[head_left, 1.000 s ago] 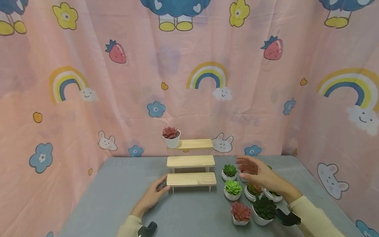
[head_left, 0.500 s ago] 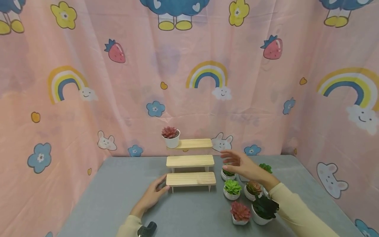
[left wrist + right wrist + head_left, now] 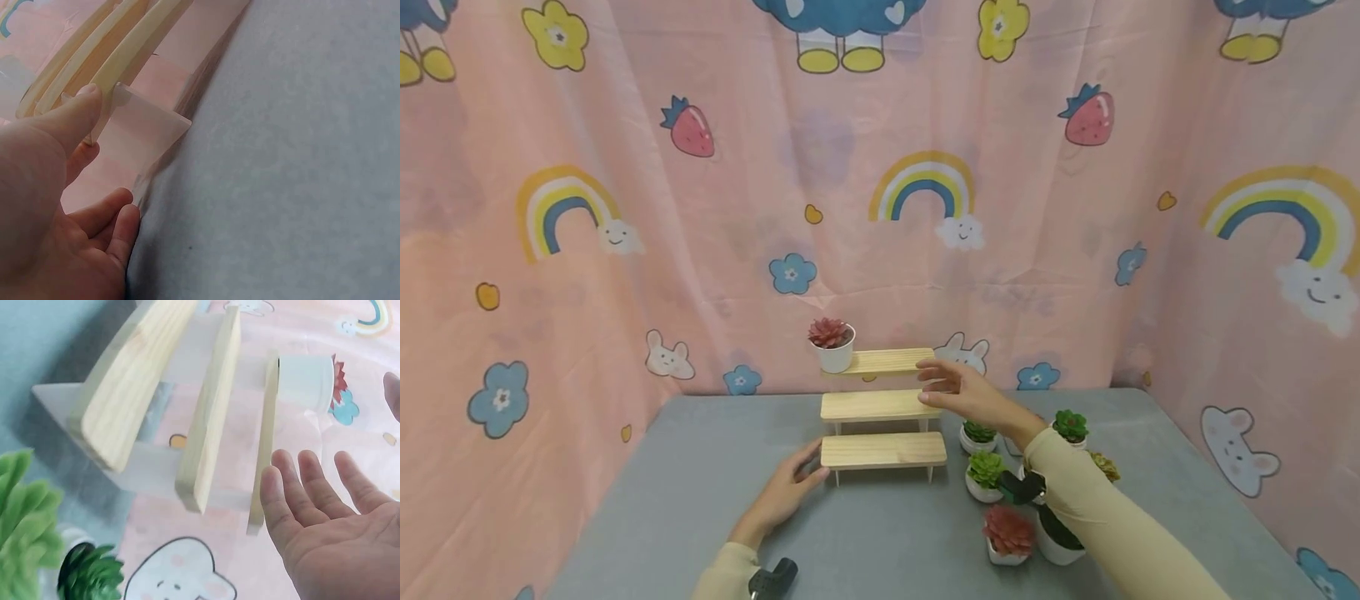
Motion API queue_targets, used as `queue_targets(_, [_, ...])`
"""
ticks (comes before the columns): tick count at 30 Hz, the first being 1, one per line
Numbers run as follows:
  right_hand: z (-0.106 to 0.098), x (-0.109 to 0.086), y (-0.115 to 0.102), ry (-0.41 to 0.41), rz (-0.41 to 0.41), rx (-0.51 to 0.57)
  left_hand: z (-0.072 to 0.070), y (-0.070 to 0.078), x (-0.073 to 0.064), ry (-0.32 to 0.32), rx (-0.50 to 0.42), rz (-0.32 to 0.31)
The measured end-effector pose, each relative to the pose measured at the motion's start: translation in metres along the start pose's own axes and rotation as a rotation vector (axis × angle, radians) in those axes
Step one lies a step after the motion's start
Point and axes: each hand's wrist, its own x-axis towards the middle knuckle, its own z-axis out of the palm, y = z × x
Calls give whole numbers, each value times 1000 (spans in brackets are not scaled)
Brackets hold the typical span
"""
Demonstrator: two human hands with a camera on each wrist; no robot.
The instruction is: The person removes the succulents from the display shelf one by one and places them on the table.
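A three-tier display stand with pale wooden boards (image 3: 883, 451) and translucent supports stands at the table's back. My left hand (image 3: 778, 493) holds the left end of its lowest board, the thumb (image 3: 80, 112) on the board's edge and a finger just beneath. On the top board (image 3: 891, 361), at the left end, a red succulent in a white pot (image 3: 835, 357) sits upright. My right hand (image 3: 966, 393) holds nothing, fingers spread and slightly bent. Its fingertips are close to the top board's right end; whether they touch it I cannot tell.
Several potted succulents stand right of the stand, among them a bright green one (image 3: 986, 471), a red one (image 3: 1008, 532) and a green one farther back (image 3: 1070, 427). My right forearm covers part of the group. A pink patterned curtain (image 3: 737, 250) hangs behind the grey table (image 3: 647, 508).
My right hand has moved left from above the succulents to the right end of the stand's upper boards. My left hand has stayed at the lowest board.
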Motion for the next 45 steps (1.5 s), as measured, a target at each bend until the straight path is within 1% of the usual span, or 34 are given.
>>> queue_targets(6, [11, 25, -11, 35, 0, 21, 0, 0, 1, 4, -4, 2])
queue_targets(10, [20, 45, -18, 66, 2, 40, -1, -1, 2, 7, 11, 3])
queue_targets(12, [27, 55, -23, 75, 12, 58, -1, -1, 2, 6, 14, 4])
queue_targets(18, [48, 85, -40, 137, 35, 85, -2, -1, 5, 9, 9, 10])
queue_targets(21, [56, 99, -42, 168, 59, 109, -2, 0, 5, 9, 12, 23])
queue_targets(25, [66, 111, -42, 188, 102, 154, 0, 1, 5, 4, 3, 39])
queue_targets(27, [69, 116, -42, 200, 102, 160, 1, 2, 5, 1, -3, 41])
queue_targets(32, [78, 129, -44, 230, 52, 152, 2, 3, 4, -1, -14, 51])
queue_targets(34, [81, 133, -45, 252, 47, 145, 2, 3, 4, -6, -19, 51])
queue_targets(39, [86, 135, -46, 305, 58, 97, 3, 2, 1, -12, -22, 46])
queue_targets(43, [85, 134, -46, 303, 49, 61, 1, 2, 0, -1, -5, 41])
queue_targets(45, [84, 132, -46, 290, 42, 52, 0, 2, -1, 2, 0, 36])
